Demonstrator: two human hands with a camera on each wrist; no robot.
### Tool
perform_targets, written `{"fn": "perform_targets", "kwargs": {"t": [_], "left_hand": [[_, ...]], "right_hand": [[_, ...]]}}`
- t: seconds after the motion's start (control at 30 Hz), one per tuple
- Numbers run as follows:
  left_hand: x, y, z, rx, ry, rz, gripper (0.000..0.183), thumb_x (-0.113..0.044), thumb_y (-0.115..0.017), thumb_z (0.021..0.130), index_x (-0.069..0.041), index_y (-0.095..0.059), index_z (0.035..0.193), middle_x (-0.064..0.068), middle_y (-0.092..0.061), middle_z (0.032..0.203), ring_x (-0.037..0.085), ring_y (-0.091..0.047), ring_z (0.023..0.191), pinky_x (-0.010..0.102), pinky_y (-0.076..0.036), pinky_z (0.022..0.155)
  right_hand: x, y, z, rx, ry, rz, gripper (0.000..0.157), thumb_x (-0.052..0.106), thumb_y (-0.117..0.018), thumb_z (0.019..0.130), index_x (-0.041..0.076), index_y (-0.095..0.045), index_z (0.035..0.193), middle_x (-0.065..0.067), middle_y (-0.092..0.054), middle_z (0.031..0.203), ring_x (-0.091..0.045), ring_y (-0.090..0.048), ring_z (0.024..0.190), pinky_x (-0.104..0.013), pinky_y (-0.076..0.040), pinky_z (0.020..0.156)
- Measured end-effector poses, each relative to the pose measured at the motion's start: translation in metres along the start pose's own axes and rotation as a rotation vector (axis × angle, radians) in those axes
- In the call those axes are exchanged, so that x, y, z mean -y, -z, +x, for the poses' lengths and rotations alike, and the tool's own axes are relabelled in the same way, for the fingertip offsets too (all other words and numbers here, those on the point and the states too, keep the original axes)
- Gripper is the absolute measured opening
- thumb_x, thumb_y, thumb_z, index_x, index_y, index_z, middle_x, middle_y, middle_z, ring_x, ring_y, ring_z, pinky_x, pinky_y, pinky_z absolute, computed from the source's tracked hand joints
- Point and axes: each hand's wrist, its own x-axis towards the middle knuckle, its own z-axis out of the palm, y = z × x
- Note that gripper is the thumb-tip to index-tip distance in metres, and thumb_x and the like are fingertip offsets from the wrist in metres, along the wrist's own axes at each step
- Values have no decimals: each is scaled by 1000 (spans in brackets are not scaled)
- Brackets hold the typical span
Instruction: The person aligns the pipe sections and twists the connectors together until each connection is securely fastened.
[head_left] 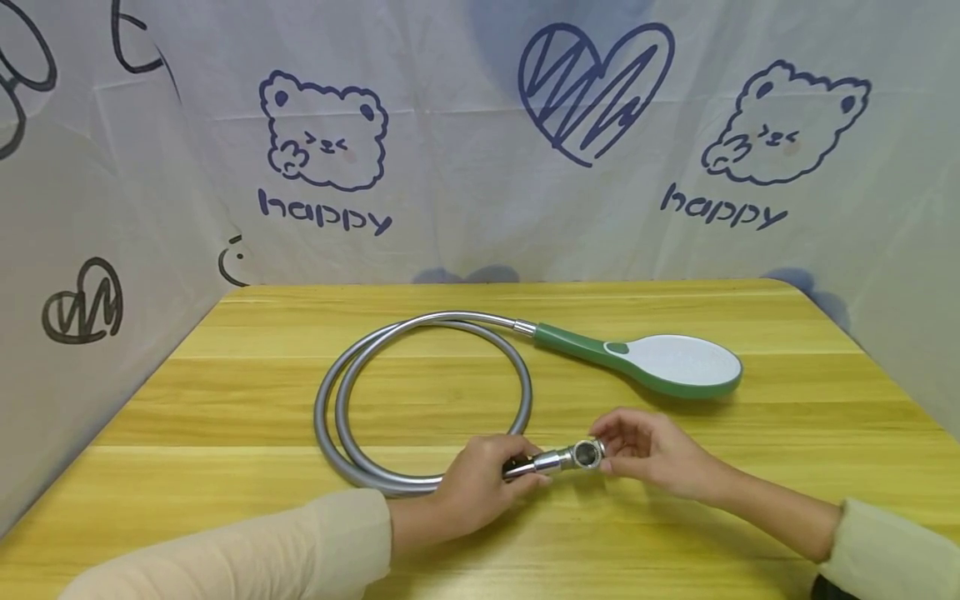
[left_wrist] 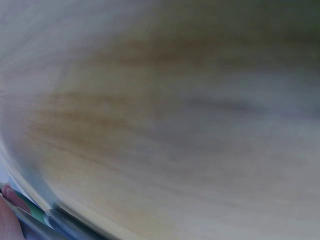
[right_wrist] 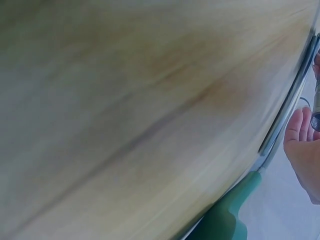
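Observation:
A silver shower hose (head_left: 527,387) lies coiled on the table, joined at its far end to a green and white shower head (head_left: 690,365). My left hand (head_left: 476,487) grips the hose's near end, just behind its chrome connector (head_left: 550,462). At the connector's tip sits a small metal fitting with a round opening (head_left: 587,454), facing up toward the head camera. The thumb and fingers of my right hand (head_left: 663,460) pinch this fitting from its right side. In the right wrist view, the right hand (right_wrist: 306,155) shows at the edge beside the fitting.
The wood-grain table (head_left: 247,358) carries the coil at centre left and the shower head at the back right. Behind it hangs a white cloth (head_left: 465,192) with drawn bears and hearts, and more cloth closes off both sides.

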Motion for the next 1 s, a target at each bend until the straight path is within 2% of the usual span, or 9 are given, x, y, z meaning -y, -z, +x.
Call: {"fn": "perform_targets", "kwargs": {"t": [0.2, 0.47, 0.8, 1.0], "left_hand": [[-1, 0, 0, 2, 6, 0, 14, -16, -73, 79, -7, -70, 89, 3, -70, 81, -1, -51, 64, 12, -43, 57], [-1, 0, 0, 4, -6, 8, 14, -17, -73, 79, -6, -69, 89, 4, -70, 81, -1, -51, 65, 12, -44, 57], [0, -1, 0, -4, -26, 15, 15, -17, -73, 79, -6, -69, 88, 3, -70, 81, -1, -51, 65, 12, -43, 57], [0, -1, 0, -2, -20, 17, 15, -17, -73, 79, -6, -69, 88, 3, -69, 80, -1, -49, 64, 12, -43, 56]], "right_hand": [[1, 0, 0, -23, -47, -1, 34, 7, -64, 85, -12, -53, 111, -19, -61, 96, -4, -59, 81, -23, -53, 70], [3, -2, 2, -26, -81, 13, 32, 10, -57, 91, -13, -49, 113, -9, -63, 82, -8, -59, 66, -28, -52, 60], [6, -4, 2, -29, -163, 45, 29, 12, -55, 93, -12, -47, 108, -12, -61, 72, -10, -57, 59, -27, -50, 54], [5, -3, 1, 4, -144, 67, 32, 9, -60, 89, -14, -47, 108, -11, -60, 79, -8, -57, 63, -25, -51, 57]]}}
